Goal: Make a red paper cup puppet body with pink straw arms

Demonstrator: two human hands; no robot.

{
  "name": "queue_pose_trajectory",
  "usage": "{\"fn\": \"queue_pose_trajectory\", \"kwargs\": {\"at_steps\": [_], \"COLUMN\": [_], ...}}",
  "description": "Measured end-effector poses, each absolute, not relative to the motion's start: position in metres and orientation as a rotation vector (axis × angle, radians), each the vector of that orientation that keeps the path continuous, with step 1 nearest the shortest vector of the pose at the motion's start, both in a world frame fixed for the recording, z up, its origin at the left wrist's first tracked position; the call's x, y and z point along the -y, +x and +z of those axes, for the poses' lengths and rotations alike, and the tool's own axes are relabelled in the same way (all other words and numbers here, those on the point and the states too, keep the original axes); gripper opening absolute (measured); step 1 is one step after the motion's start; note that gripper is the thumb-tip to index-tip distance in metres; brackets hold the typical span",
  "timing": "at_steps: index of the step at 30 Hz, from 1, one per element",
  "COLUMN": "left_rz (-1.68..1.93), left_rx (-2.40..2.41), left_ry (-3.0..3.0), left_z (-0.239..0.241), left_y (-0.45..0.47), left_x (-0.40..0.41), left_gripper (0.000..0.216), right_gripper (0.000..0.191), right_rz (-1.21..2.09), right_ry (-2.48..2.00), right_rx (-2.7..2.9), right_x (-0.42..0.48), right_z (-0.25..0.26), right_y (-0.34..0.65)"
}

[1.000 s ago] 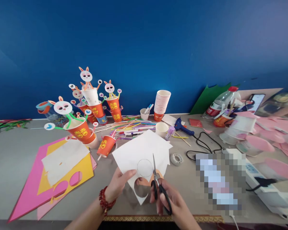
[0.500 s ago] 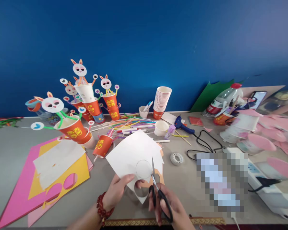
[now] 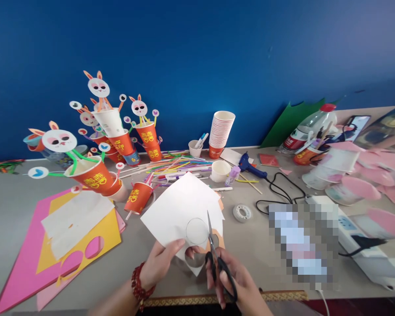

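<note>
My left hand [image 3: 163, 263], with a red bead bracelet at the wrist, pinches the near edge of a white paper sheet [image 3: 177, 206] held above the table. A pencilled circle [image 3: 196, 231] is drawn on the sheet, and a round hole is cut out just below it. My right hand [image 3: 237, 283] grips black-handled scissors [image 3: 217, 259], whose blades point up along the right side of the circle.
Orange paper cups with bunny faces [image 3: 92, 171] stand at the left, by pink and yellow sheets [image 3: 69, 245]. Straws [image 3: 177, 169], a cup stack [image 3: 221, 134], a blue glue gun [image 3: 252, 169], a tape roll [image 3: 242, 213], a power strip [image 3: 365, 245] and pink cut-outs [image 3: 365, 186] lie around.
The view has shifted so everything sits slightly lower and to the left. My left hand has turned the white sheet a little, and the scissors stay at the circle's right edge.
</note>
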State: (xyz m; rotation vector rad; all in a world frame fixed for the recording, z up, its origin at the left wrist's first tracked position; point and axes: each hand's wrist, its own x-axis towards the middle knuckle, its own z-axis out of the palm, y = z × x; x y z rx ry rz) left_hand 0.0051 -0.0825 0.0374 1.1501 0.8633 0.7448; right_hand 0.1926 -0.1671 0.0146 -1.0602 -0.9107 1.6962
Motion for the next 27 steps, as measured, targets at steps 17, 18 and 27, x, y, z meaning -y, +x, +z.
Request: {"fn": "queue_pose_trajectory", "kwargs": {"at_steps": [17, 18, 27], "left_rz": [0.962, 0.970, 0.999], "left_rx": [-1.008, -0.989, -0.996], "left_ry": [0.679, 0.640, 0.840], "left_z": [0.024, 0.024, 0.019], "left_y": [0.002, 0.003, 0.003], "left_x": [0.083, 0.081, 0.083], "left_gripper": [0.033, 0.035, 0.027], "right_gripper": [0.060, 0.059, 0.065], "right_rz": [1.671, 1.653, 1.687], "right_ry": [-1.156, -1.163, -1.134], "right_rx": [0.909, 0.920, 0.838], "right_x": [0.169, 0.169, 0.169], "right_z": [0.008, 0.009, 0.013], "right_y": [0.195, 0.195, 0.192]}}
